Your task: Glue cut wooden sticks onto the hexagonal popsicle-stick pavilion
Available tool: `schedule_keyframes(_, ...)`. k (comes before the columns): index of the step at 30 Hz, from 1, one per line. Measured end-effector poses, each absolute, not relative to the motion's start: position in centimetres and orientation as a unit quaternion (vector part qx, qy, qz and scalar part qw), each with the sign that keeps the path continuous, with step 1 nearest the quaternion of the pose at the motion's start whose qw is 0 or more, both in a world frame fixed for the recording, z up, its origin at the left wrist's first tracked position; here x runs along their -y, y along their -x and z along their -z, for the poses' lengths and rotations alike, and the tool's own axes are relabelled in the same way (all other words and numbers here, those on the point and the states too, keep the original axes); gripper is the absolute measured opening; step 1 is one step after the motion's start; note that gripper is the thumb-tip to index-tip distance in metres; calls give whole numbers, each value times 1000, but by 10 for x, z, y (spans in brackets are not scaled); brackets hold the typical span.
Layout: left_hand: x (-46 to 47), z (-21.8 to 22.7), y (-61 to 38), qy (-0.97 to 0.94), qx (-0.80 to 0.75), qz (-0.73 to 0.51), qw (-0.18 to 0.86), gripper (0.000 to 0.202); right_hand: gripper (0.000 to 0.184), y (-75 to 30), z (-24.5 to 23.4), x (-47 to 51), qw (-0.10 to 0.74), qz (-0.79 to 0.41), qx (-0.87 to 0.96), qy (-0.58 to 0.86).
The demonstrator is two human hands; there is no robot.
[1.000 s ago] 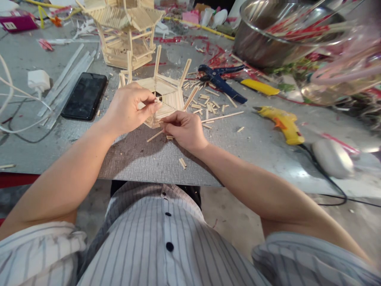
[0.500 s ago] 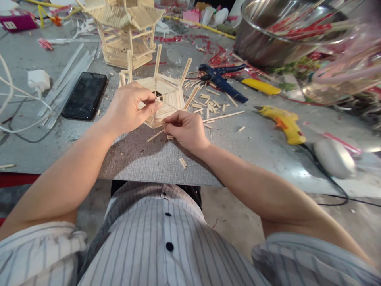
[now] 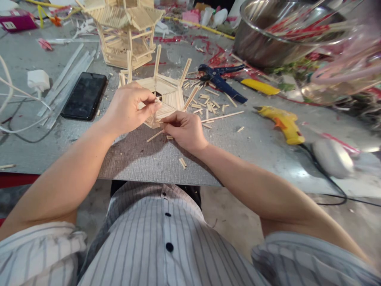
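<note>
Head | littered grey table (image 3: pixel 133 165) | floor (image 3: pixel 232 216) | left grip (image 3: pixel 126 105): pale bit (image 3: pixel 158 100) | right grip (image 3: pixel 187 131): narrow

A grey, textured tabletop (image 3: pixel 139 163) bears a pale wooden-stick pavilion (image 3: pixel 130 47) far, left of centre, a pale many-sided stick frame (image 3: pixel 175 99) mid-scene, short wooden sticks (image 3: pixel 212 108) scattered right of it, and a yellow plastic glue gun (image 3: pixel 290 126) farther right.

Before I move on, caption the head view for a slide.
Left hand and right hand at a wooden-stick model, yellow hot-glue gun lying rightward.
</note>
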State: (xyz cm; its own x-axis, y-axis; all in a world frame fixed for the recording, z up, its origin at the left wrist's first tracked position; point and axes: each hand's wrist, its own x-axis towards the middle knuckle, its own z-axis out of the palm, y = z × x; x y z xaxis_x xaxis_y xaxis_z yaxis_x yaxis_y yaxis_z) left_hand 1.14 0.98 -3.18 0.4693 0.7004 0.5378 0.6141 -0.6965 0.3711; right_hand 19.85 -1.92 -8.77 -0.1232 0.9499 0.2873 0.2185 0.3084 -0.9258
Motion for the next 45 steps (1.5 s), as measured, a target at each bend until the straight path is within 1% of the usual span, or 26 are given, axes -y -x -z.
schedule_keyframes(5, -10, 32, -11, -856, -378, -349, 55, 26, 8, -199, 90, 18, 498, -390, 638, 439)
schedule_keyframes(14, -11, 33, -11, -856, -376, -349, 69, 27, 8, -199, 90, 19, 483, -381, 648, 449)
schedule_keyframes(20, -11, 34, -11, -856, -372, -356, 58, 25, 9, -199, 89, 18, 485, -384, 645, 448)
schedule_keyframes(39, -11, 34, -10, -855, -377, -352, 57, 32, 6, -197, 89, 20, 490, -405, 633, 441)
schedule_keyframes(45, -11, 34, -10, -855, -375, -355, 57, 30, 7, -198, 88, 20, 491, -406, 634, 438)
